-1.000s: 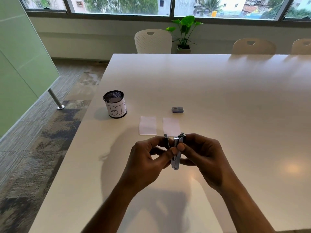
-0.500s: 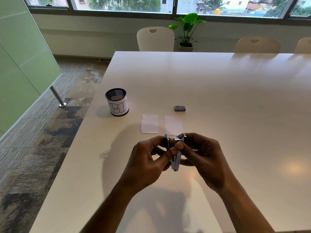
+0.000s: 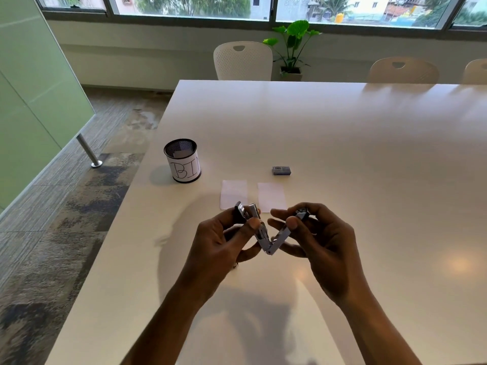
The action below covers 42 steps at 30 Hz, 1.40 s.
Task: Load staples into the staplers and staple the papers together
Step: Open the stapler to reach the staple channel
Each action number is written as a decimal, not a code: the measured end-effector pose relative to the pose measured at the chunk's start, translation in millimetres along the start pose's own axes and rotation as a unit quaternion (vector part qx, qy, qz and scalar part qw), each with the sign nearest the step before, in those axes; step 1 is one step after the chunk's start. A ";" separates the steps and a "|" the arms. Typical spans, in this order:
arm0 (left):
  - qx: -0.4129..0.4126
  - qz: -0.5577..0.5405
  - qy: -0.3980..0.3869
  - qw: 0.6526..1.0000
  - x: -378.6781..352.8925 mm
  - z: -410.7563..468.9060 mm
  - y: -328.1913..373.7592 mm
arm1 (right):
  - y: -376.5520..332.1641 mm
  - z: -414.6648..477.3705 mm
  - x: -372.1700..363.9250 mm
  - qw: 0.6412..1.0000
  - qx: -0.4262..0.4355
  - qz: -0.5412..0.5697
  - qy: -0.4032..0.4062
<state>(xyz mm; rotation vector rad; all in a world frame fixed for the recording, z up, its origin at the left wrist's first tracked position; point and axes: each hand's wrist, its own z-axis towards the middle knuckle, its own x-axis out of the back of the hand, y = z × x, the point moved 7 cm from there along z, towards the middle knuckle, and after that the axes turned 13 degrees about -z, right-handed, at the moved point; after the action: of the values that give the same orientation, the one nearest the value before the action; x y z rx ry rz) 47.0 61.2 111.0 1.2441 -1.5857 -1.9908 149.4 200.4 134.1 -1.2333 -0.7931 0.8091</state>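
Note:
A small metal stapler (image 3: 268,239) hangs above the table, swung open into a V with its hinge at the bottom. My left hand (image 3: 224,243) grips the left arm of the V, base and magazine, with thumb and fingers. My right hand (image 3: 319,241) pinches the right arm, the top cover, near its tip. Two small white papers (image 3: 234,193) (image 3: 271,196) lie side by side on the table just beyond my hands. A small dark staple box (image 3: 281,170) sits behind the right paper.
A black mesh cup (image 3: 183,160) with a white "BIN" label stands at the left, near the edge of the white table (image 3: 342,143). Chairs (image 3: 242,60) and a potted plant (image 3: 292,46) are beyond the far edge. Carpeted floor lies to the left.
The stapler was held nearly closed and upright between both hands. Now my right hand has pulled the top cover out to the right, opening it into a V.

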 end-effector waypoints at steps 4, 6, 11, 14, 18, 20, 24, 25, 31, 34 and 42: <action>0.000 -0.031 0.013 0.999 0.0 -0.1 -4.9 | -1.8 -1.4 2.0 0.999 0.037 -0.018 0.034; 0.000 -0.044 0.031 0.999 1.2 0.4 -8.4 | -1.1 -2.2 2.8 0.998 0.044 -0.015 0.050; 0.017 -0.100 0.067 0.993 9.2 5.5 -12.4 | 0.8 -5.2 7.8 0.993 0.057 -0.035 0.098; 0.028 -0.165 0.082 0.983 16.0 11.1 -13.6 | 6.5 -8.7 10.3 0.993 0.048 -0.021 0.110; 0.044 -0.252 0.104 0.961 20.6 15.0 -18.3 | 15.3 -14.9 11.7 0.993 0.032 -0.016 0.109; 0.046 -0.271 0.110 0.955 22.0 15.8 -21.4 | 18.9 -18.2 11.4 0.992 0.028 -0.054 0.110; 0.051 -0.296 0.111 0.947 24.5 19.3 -24.2 | 27.5 -22.9 7.9 0.989 0.016 -0.093 0.109; 0.053 -0.296 0.113 0.947 25.6 20.5 -24.6 | 28.9 -22.9 6.6 0.990 0.015 -0.097 0.103; 0.052 -0.294 0.104 0.949 28.5 27.1 -22.8 | 15.8 -3.8 3.8 0.992 0.030 -0.119 0.044; 0.062 -0.293 0.081 0.951 25.3 28.9 -23.5 | 0.0 15.7 -1.8 0.986 0.062 -0.152 0.004; 0.072 -0.230 0.005 0.971 9.6 25.2 -22.5 | -20.3 58.1 -30.5 0.940 0.136 -0.297 -0.098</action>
<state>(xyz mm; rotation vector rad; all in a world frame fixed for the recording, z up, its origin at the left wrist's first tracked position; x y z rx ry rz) 28.0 78.2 86.8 1.8131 -1.5682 -2.1502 86.1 199.0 160.7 -0.6126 -1.1036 0.5191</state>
